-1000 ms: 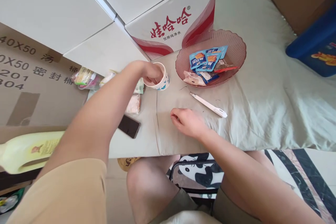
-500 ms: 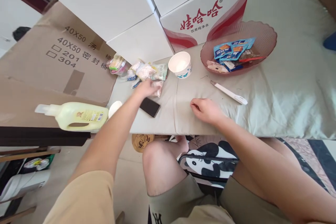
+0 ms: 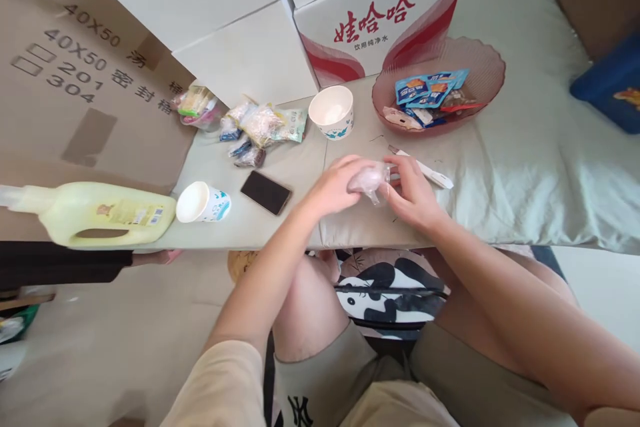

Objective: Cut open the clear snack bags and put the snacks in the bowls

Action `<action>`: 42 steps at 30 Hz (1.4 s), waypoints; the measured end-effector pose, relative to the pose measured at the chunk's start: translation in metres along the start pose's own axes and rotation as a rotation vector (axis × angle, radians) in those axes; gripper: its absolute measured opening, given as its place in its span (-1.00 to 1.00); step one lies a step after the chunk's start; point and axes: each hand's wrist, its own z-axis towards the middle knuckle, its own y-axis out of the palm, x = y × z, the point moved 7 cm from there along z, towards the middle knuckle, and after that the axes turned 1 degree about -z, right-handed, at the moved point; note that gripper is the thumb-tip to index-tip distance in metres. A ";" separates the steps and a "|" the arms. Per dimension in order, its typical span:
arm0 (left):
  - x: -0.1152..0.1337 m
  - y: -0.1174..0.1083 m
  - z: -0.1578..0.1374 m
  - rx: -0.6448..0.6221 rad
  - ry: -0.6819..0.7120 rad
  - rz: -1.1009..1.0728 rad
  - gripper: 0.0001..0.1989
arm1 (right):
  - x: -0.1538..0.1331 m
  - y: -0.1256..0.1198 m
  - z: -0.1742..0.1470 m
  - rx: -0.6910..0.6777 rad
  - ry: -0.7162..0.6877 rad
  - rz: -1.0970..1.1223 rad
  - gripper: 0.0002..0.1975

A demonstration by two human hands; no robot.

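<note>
A small clear plastic packet (image 3: 369, 179) with pale pinkish contents is held up over the cloth-covered surface, between my two hands. My left hand (image 3: 337, 187) is closed around its left side. At its right edge, the fingers and thumb of my right hand (image 3: 413, 193) grip the plastic. Partly behind my right hand lies a white utility knife (image 3: 436, 177). To the left of my left hand a black phone (image 3: 266, 192) rests flat. Several small snack packets (image 3: 263, 125) lie in a pile farther back.
One paper cup (image 3: 331, 113) stands at the back; another paper cup (image 3: 204, 201) leans by a yellow detergent bottle (image 3: 107, 215) lying on its side. A pink bowl (image 3: 493, 80) holds snack packets. Cartons (image 3: 373, 33) line the back, and a blue object (image 3: 610, 90) is at right.
My left hand has brought the plastic packet from the snack pile rightward. My right hand, earlier resting on the cloth, has moved up and taken hold of it. The view has shifted right.
</note>
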 end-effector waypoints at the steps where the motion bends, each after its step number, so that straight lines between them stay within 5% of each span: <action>1: 0.002 0.012 0.007 0.039 0.021 -0.047 -0.38 | 0.000 -0.007 -0.002 0.021 -0.006 -0.030 -0.53; 6: -0.027 0.035 0.013 0.367 -0.147 -0.265 -0.26 | 0.006 -0.025 -0.008 0.103 0.147 -0.035 -0.67; 10: -0.038 0.028 -0.008 0.303 -0.036 -0.189 -0.56 | -0.005 -0.030 -0.003 0.186 0.007 -0.105 -0.68; 20: -0.048 -0.004 -0.020 0.321 0.051 0.000 -0.42 | -0.038 0.025 0.015 -0.063 -0.335 -0.229 -0.66; 25: -0.064 -0.010 -0.023 0.363 0.002 0.003 -0.44 | -0.026 0.027 0.017 0.017 -0.277 -0.394 -0.91; 28: -0.066 -0.014 -0.026 0.396 -0.024 -0.009 -0.40 | -0.023 0.013 0.017 0.122 -0.227 -0.428 -0.89; 33: -0.052 -0.010 -0.027 0.376 0.063 -0.099 -0.39 | -0.043 0.029 0.004 -0.028 -0.417 -0.452 -0.73; 39: -0.059 -0.006 -0.022 0.375 0.000 -0.114 -0.51 | -0.030 0.005 0.002 0.222 -0.257 -0.508 -0.81; 42: -0.057 -0.005 -0.020 0.363 0.030 -0.121 -0.53 | -0.044 0.014 -0.003 0.077 -0.431 -0.467 -0.67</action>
